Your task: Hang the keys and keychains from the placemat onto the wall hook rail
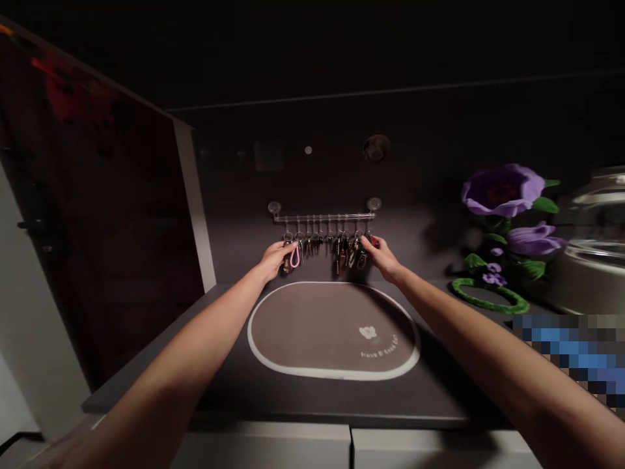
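A dark grey worktop (229, 384) runs across the view, its near edge above pale drawer fronts (263, 449). On it lies an oval brown mat (332, 332) with a white border, a small white flower and curved white writing that seems to read "Have a good day", though the letters are small. The wall (303, 176) behind is dark, and a tall dark door (97, 195) with a pale frame (195, 202) stands at the left. Near the right end of the worktop stand purple artificial flowers (502, 190) with a green ring (488, 296) at their base, beside a glassy vessel (586, 241). A clear rail (322, 217) with two suction cups is fixed to the wall above the mat, and bunches of keys (344, 254) hang from its hooks. The left hand (278, 259) is closed around a keychain with a pink loop (294, 257) at the rail's left end; the right hand (381, 255) pinches a red fob (374, 240) at the right end.
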Demonstrator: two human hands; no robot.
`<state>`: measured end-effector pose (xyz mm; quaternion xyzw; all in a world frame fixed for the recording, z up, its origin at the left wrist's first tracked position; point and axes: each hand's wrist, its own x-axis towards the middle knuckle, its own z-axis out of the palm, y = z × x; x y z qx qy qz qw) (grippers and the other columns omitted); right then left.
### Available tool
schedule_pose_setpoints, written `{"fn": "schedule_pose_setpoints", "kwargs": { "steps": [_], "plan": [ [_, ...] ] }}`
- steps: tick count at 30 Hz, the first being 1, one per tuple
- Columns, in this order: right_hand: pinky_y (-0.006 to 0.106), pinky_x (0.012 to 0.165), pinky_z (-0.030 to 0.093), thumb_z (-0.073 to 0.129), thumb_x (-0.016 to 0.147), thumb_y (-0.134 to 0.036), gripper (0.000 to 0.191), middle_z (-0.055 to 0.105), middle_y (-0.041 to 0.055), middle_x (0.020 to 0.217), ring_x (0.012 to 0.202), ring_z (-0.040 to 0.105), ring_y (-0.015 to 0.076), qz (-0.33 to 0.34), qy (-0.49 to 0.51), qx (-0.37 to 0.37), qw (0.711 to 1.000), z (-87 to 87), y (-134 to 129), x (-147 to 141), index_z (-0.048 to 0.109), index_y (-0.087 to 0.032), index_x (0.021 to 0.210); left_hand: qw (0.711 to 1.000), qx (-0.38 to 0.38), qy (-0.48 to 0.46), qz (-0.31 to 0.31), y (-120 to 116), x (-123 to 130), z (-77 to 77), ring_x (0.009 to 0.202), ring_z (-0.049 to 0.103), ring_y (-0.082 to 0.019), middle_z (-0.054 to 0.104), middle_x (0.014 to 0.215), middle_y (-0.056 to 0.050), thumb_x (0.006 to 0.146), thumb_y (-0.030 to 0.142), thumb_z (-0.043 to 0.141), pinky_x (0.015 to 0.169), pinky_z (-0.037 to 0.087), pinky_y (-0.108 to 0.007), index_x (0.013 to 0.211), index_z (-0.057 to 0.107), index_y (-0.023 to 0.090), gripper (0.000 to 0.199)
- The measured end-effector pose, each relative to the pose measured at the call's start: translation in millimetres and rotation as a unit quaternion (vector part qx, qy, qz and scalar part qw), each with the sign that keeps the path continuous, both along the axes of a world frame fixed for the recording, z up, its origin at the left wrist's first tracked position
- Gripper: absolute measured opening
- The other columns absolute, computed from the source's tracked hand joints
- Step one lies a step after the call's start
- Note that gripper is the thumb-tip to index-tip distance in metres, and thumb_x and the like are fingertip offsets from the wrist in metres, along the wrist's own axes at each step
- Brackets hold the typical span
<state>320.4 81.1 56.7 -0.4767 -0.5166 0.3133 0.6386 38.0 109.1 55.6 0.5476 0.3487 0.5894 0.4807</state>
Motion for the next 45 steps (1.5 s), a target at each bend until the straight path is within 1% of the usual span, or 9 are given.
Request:
{"fn": "schedule_pose_setpoints", "kwargs": {
  "steps": [3, 7, 12, 16, 19, 29, 34, 39, 45],
  "plan": [
    [0.025, 0.058, 0.047, 0.06, 0.065, -0.059, 0.048, 0.06, 0.0009, 0.083, 0.064, 0.054, 0.0118, 0.043, 0.041, -0.01, 0.998, -2.2, 9, -3, 0.05, -0.024, 0.096, 0.994, -0.037, -0.068, -0.075, 9, 0, -2.8, 0.066, 0.06, -0.012, 0.063, 0.074, -0.004, 0.06, 0.033, 0.073, 0.067, 0.049, -0.028, 0.08, 0.059, 0.014, 0.031],
    [0.028, 0.058, 0.047, 0.051, 0.068, -0.064, 0.047, 0.063, 0.0019, 0.081, 0.064, 0.057, 0.014, 0.137, 0.084, 0.001, 0.987, -4.2, 15, -11, 0.051, -0.024, 0.092, 0.982, -0.067, -0.105, -0.143, 16, 7, -9.0, 0.074, 0.063, -0.017, 0.063, 0.079, -0.006, 0.066, 0.039, 0.068, 0.073, 0.05, -0.035, 0.082, 0.057, 0.015, 0.031],
    [0.027, 0.054, 0.046, 0.047, 0.07, -0.066, 0.048, 0.065, 0.0042, 0.08, 0.064, 0.06, 0.016, 0.16, 0.139, -0.005, 0.977, -5.3, 14, -22, 0.053, -0.023, 0.091, 0.96, -0.053, -0.163, -0.223, 18, 27, -14.7, 0.097, 0.06, -0.024, 0.064, 0.089, -0.009, 0.07, 0.046, 0.062, 0.087, 0.045, -0.041, 0.083, 0.058, 0.015, 0.033],
    [0.027, 0.052, 0.047, 0.042, 0.073, -0.066, 0.047, 0.066, 0.0036, 0.077, 0.064, 0.061, 0.0166, 0.19, 0.166, -0.031, 0.967, -2.8, 10, -32, 0.054, -0.023, 0.089, 0.943, -0.049, -0.21, -0.253, 16, 41, -13.0, 0.103, 0.058, -0.028, 0.064, 0.093, -0.011, 0.073, 0.05, 0.055, 0.091, 0.041, -0.048, 0.085, 0.058, 0.016, 0.036],
    [0.028, 0.054, 0.05, 0.045, 0.075, -0.061, 0.043, 0.066, 0.0051, 0.074, 0.065, 0.062, 0.0176, 0.229, 0.201, -0.033, 0.952, 0.7, 6, -38, 0.055, -0.021, 0.086, 0.94, -0.062, -0.229, -0.246, 11, 48, -8.1, 0.101, 0.059, -0.026, 0.064, 0.092, -0.011, 0.076, 0.048, 0.052, 0.089, 0.043, -0.047, 0.084, 0.058, 0.015, 0.035],
    [0.024, 0.045, 0.053, 0.047, 0.083, -0.04, 0.023, 0.064, 0.0034, 0.063, 0.054, 0.062, 0.0136, 0.354, 0.371, -0.075, 0.855, 17.7, -9, -45, 0.054, -0.018, 0.082, 0.91, -0.126, -0.308, -0.246, -12, 59, 15.0, 0.084, 0.063, -0.024, 0.064, 0.079, -0.013, 0.08, 0.037, 0.047, 0.079, 0.052, -0.042, 0.09, 0.055, 0.01, 0.031],
    [0.023, 0.045, 0.054, 0.045, 0.082, -0.045, 0.032, 0.063, 0.0071, 0.063, 0.057, 0.063, 0.0146, 0.333, 0.397, -0.115, 0.848, 29.4, -15, -53, 0.053, -0.014, 0.082, 0.91, -0.14, -0.336, -0.196, -19, 66, 31.4, 0.091, 0.062, -0.026, 0.062, 0.09, -0.014, 0.082, 0.034, 0.044, 0.077, 0.053, -0.045, 0.098, 0.051, 0.012, 0.028],
    [0.022, 0.043, 0.053, 0.043, 0.084, -0.041, 0.027, 0.061, 0.0044, 0.062, 0.057, 0.061, 0.0135, 0.271, 0.438, -0.068, 0.854, 47.9, -17, -69, 0.052, -0.016, 0.082, 0.904, -0.151, -0.368, -0.157, -26, 72, 53.8, 0.097, 0.06, -0.027, 0.058, 0.103, -0.016, 0.084, 0.033, 0.04, 0.069, 0.055, -0.043, 0.103, 0.045, 0.014, 0.027],
    [0.021, 0.047, 0.053, 0.041, 0.084, -0.041, 0.027, 0.059, 0.0024, 0.06, 0.059, 0.06, 0.0123, 0.22, 0.472, -0.036, 0.853, 69.0, -17, -82, 0.051, -0.017, 0.08, 0.909, -0.159, -0.369, -0.11, -30, 78, 84.3, 0.09, 0.061, -0.023, 0.057, 0.093, -0.011, 0.086, 0.029, 0.034, 0.062, 0.056, -0.037, 0.092, 0.045, 0.015, 0.019]
  ]
}}
